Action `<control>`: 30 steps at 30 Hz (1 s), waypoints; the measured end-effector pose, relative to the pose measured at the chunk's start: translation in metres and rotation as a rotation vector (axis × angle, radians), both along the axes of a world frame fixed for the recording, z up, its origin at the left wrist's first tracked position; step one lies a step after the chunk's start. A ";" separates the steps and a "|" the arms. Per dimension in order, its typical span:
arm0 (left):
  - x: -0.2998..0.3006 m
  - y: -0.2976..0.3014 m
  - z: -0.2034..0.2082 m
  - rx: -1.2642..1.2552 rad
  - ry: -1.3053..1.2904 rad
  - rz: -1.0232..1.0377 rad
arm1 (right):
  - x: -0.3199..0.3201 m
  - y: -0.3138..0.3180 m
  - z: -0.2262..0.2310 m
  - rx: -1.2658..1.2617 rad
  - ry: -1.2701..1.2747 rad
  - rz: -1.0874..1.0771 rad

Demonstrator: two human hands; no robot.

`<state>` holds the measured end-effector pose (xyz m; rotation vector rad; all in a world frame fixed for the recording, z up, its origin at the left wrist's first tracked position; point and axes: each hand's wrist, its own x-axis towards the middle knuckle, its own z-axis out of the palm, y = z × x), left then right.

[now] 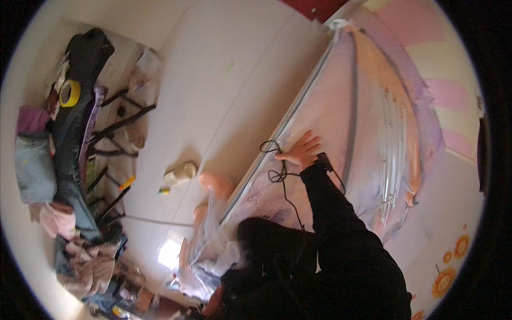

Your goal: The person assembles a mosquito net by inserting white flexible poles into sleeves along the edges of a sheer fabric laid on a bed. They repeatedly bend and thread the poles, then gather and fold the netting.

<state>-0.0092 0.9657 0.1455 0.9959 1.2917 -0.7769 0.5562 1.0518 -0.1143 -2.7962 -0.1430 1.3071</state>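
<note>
My right hand (pixel 303 153) lies with fingers spread on a large pink and orange sheet of thin fabric (pixel 320 106), thumb toward its left edge. A thin black cable (pixel 285 184) loops beside the thumb and runs down toward my dark clothing. At the wrist sits a small black object (pixel 322 160). Several slim white poles (pixel 392 154) lie side by side on the fabric, right of the hand. A grey band (pixel 352 101) crosses it lengthwise, and a pale, straight edging (pixel 298 104) borders its left side. My left hand is not visible.
Sheer whitish material (pixel 213 226) bunches beside skin-toned shapes (pixel 216 184), perhaps feet. A pale shoe (pixel 180 177) lies on the tiled floor (pixel 224 64). At left, a long dark seat (pixel 85 69) holds a yellow tape roll (pixel 69 93) and clothes (pixel 90 264); black frame legs (pixel 125 122) stick out.
</note>
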 end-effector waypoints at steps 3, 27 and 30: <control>0.044 0.032 0.030 0.031 0.149 -0.058 | -0.004 -0.006 -0.011 0.031 -0.018 0.006; 0.189 0.114 0.128 0.570 0.012 -0.447 | -0.015 -0.005 -0.028 -0.016 -0.126 0.076; 0.158 0.112 0.134 0.508 0.032 -0.445 | -0.008 -0.006 -0.025 -0.052 -0.060 0.101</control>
